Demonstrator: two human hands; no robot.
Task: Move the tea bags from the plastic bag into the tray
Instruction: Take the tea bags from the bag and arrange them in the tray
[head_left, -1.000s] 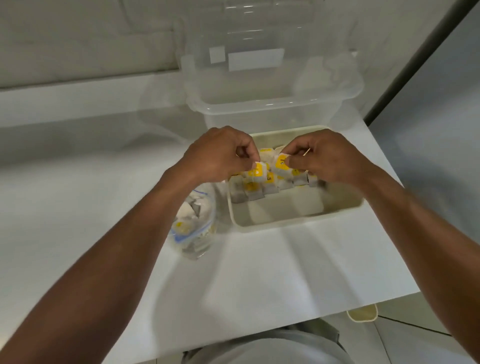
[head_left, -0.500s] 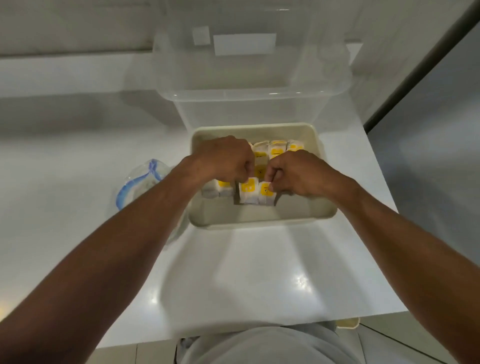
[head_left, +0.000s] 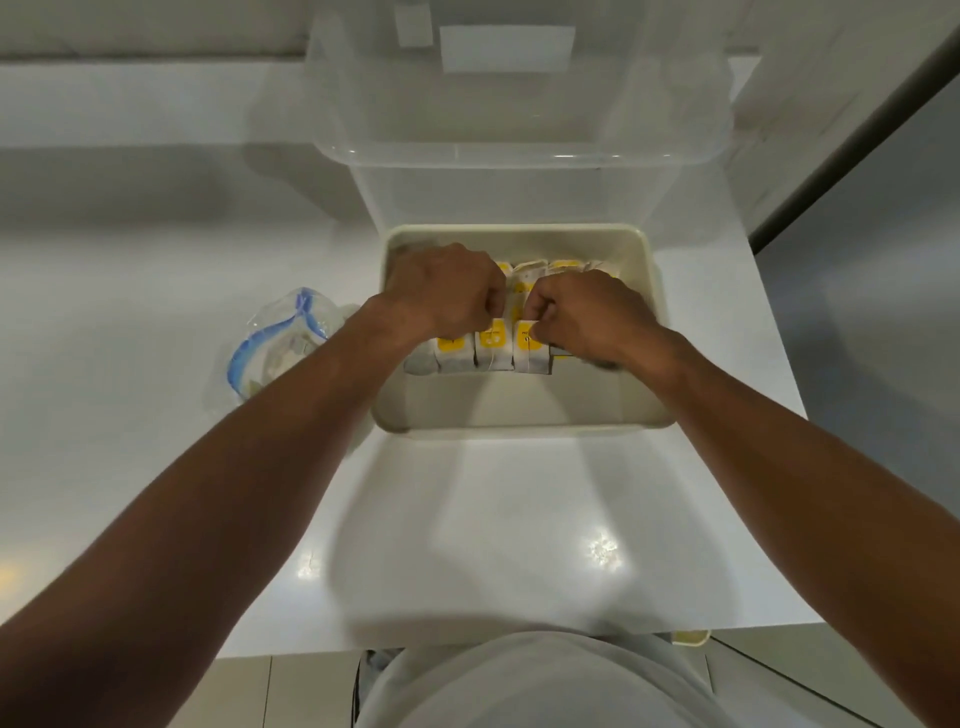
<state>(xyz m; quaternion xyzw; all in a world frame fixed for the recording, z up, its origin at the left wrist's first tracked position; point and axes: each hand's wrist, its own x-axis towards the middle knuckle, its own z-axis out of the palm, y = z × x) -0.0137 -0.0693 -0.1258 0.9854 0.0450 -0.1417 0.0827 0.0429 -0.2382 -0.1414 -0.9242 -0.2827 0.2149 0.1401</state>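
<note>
Both of your hands are down in the tray (head_left: 519, 428), which sits toward the right edge of the tabletop (head_left: 519, 530), just in front of a clear container (head_left: 519, 130) at the far edge. Your left hand (head_left: 447, 293) is clenched, fingertips pinching the top of one of the tea bags (head_left: 491, 345) in the near row. Your right hand (head_left: 582, 317) is curled the same way, pinching the tag end of the neighbouring one. The tea bags stand upright, side by side, in two rows across the middle and far part of the tray; the near strip of the tray floor is bare. The plastic bag (head_left: 270, 348) lies left of the tray, close to it, mouth open, with what looks like more tea bags inside. The step in hand appears to be seating the pair into the near row. Press each one down until it stands on the tray floor and touches its neighbour, then let go straight upward so the tag does not drag it over. Watch the thin strings: one snagged on a finger could tip the row. The left hand is nearer the plastic bag for the next reach.
</note>
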